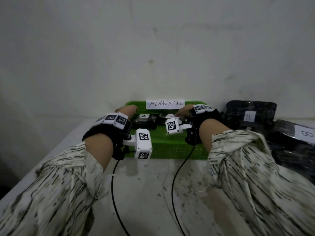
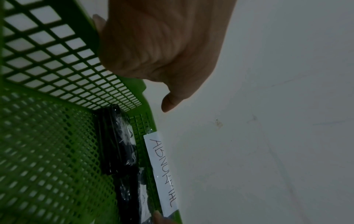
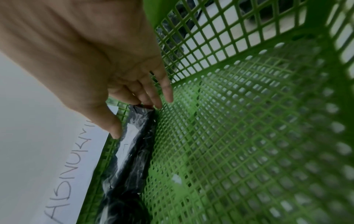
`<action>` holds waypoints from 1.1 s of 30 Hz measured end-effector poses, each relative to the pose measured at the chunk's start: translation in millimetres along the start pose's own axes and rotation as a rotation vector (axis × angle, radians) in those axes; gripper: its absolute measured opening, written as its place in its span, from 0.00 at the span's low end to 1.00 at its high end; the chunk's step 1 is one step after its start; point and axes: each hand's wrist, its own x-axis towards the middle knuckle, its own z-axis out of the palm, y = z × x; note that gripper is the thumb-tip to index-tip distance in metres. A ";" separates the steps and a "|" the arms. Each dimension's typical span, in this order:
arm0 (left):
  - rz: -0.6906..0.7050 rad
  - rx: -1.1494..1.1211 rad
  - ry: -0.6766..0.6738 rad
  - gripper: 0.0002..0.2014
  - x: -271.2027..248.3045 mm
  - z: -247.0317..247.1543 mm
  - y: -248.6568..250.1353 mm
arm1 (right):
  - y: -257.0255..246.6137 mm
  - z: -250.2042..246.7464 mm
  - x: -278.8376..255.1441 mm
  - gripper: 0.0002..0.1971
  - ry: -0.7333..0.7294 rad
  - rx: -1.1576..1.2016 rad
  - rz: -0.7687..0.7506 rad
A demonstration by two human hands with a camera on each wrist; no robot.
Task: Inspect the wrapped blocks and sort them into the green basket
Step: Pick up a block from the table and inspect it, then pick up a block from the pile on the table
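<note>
Two black film-wrapped blocks are seen lying along the far wall of the green basket — one labelled A at the left, another at the right. The right block's end is touched by the extended fingers of the right hand. The basket's far-left rim is gripped by the left hand. An "ABNORMAL" label is fixed to the far rim. More wrapped blocks marked B are stacked on the table, right of the basket.
</note>
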 end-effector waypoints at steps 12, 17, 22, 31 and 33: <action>0.073 0.081 0.012 0.23 -70.4 -2.0 27.9 | 3.4 -19.3 -44.2 0.27 0.224 0.456 -0.210; 0.205 0.181 -0.144 0.22 -124.8 56.7 51.1 | 51.3 -46.9 -73.9 0.15 0.484 0.403 -0.277; 0.270 0.298 -0.406 0.23 -166.5 133.2 53.7 | 124.6 -58.2 -85.6 0.13 0.495 -0.005 -0.120; 0.284 0.607 -0.402 0.28 -183.1 171.9 45.9 | 184.6 -43.0 -76.1 0.21 0.379 -0.296 0.053; 0.286 0.608 -0.411 0.27 -185.7 170.9 48.0 | 185.0 -35.8 -71.7 0.18 0.404 -0.280 0.020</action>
